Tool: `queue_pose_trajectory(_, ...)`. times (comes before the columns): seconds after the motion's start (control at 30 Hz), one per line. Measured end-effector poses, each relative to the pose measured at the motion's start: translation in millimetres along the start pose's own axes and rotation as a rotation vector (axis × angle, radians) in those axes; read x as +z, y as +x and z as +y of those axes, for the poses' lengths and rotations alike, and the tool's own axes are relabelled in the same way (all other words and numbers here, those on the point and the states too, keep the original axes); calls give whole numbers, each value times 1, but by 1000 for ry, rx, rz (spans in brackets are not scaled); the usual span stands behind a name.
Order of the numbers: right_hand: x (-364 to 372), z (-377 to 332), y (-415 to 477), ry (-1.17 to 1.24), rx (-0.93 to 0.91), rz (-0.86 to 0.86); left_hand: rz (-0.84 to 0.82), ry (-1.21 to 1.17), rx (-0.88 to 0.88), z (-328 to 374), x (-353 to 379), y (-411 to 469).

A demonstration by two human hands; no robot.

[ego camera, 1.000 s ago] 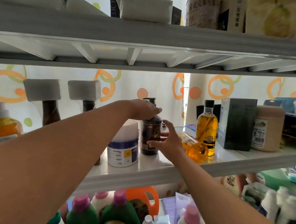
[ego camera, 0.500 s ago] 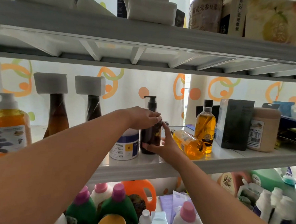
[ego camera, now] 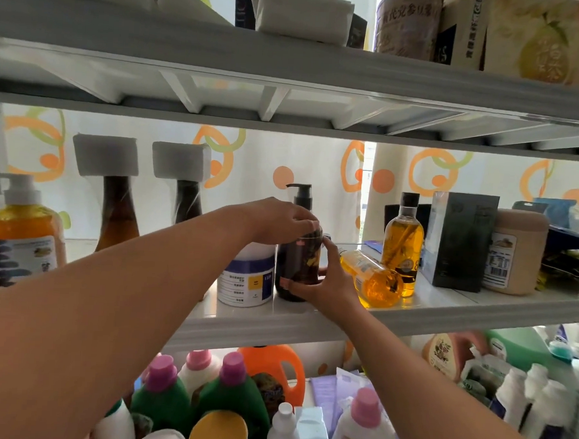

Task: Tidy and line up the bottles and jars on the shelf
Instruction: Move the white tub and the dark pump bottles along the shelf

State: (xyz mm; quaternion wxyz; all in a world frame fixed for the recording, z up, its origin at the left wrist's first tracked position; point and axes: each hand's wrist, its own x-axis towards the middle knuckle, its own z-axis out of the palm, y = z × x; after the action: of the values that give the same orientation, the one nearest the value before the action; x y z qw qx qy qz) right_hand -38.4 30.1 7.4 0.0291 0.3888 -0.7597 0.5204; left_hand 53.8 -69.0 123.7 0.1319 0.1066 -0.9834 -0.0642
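Observation:
A dark pump bottle (ego camera: 298,260) stands upright on the middle shelf (ego camera: 276,322). My left hand (ego camera: 281,220) grips its shoulder from above, and my right hand (ego camera: 325,281) wraps its lower right side. A white jar with a blue label (ego camera: 246,277) stands touching its left. An amber bottle (ego camera: 370,277) lies on its side just right of my right hand, in front of an upright amber bottle with a black cap (ego camera: 402,245). Two brown bottles with white block caps (ego camera: 116,197) (ego camera: 187,187) stand further left.
An orange pump bottle (ego camera: 21,232) is at the far left. A dark box (ego camera: 458,241) and a tan jar (ego camera: 514,253) stand to the right. The shelf above (ego camera: 289,61) hangs low. Several detergent bottles (ego camera: 232,394) crowd the shelf below.
Both hands stay on the dark pump bottle, which has stayed next to the white jar; my right hand slid lower around its base. The camera view shifted slightly.

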Motion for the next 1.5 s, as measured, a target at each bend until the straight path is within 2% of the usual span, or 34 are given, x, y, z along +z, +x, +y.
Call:
queue_pose_trajectory(0.07, -1, -1, -1, -23, -6, -17, 63, 126, -20, 6, 3, -3)
queue_pose_trajectory(0.17, -8, -3, -6, -9, 18, -65, 436, 532, 39, 24, 9, -10)
queue_pose_trajectory(0.23, -16, -5, -9, 15, -4, -2, 612, 574, 137, 44, 14, -17)
queue_pose_trajectory(0.3, -28, -8, -11, 11, -104, 238, 666, 451, 181, 60, 25, -16)
queue_pose_trajectory(0.4, -58, -5, -10, 30, -167, 628, 657, 100, 101, 77, 44, -11)
queue_pose_trajectory(0.5, -91, 14, -4, -26, -76, 791, 539, -190, 55, 88, 72, -1)
queue_pose_trajectory(0.57, -108, 33, 0, -106, 69, 721, 400, -268, -3, 94, 93, 7)
queue_pose_trajectory(0.7, -120, 62, 1, -198, 275, 375, 177, -433, -175, 95, 122, 24)
queue_pose_trajectory(0.77, -120, 69, 4, -184, 318, 260, 117, -468, -203, 92, 128, 30)
queue_pose_trajectory(0.9, -119, 76, 16, -198, 307, 186, 83, -435, -174, 91, 135, 38)
queue_pose_trajectory(1.13, -118, 81, 17, -191, 166, 226, 203, -400, -129, 88, 146, 42)
queue_pose_trajectory(1.33, -138, 96, 12, -230, 197, 327, 225, -430, -133, 101, 148, 51)
queue_pose_trajectory(1.5, -156, 104, 11, -222, 245, 337, 215, -436, -135, 113, 151, 58)
